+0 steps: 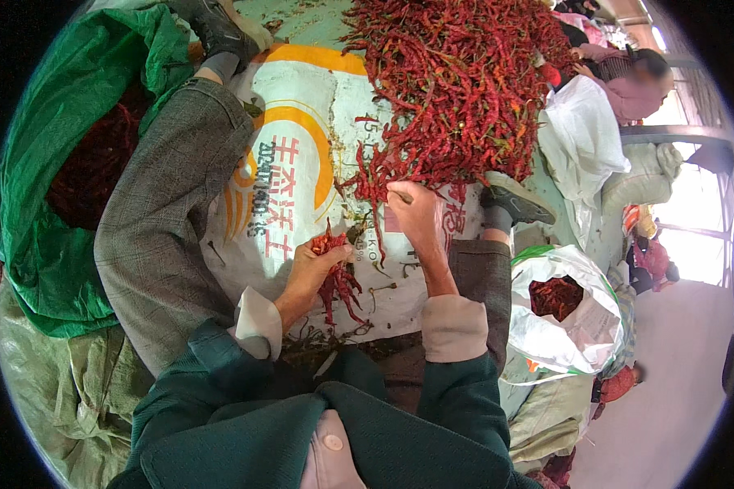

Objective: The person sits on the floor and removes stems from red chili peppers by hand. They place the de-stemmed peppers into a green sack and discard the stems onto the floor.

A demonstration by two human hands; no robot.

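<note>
My left hand [308, 273] is closed round a bunch of dried red chilies [340, 292], whose tips hang down below the fingers. Just right of it and farther off, my right hand [416, 213] has its fingers curled together at the near edge of the chili heap [465, 90]. Whether a chili sits between those fingertips is hidden. A few loose chilies [371, 175] trail from the heap beside the right hand. Beneath both hands lies a white printed sack [289, 90] with an orange band, scattered with small stems and bits.
At left a green sack [26, 196] gapes over dark red chilies. A white bag [583, 346] holding chilies stands right of my right leg. Another white sack [583, 134] lies beside the heap. My legs spread on both sides. Another person [632, 85] sits at far right.
</note>
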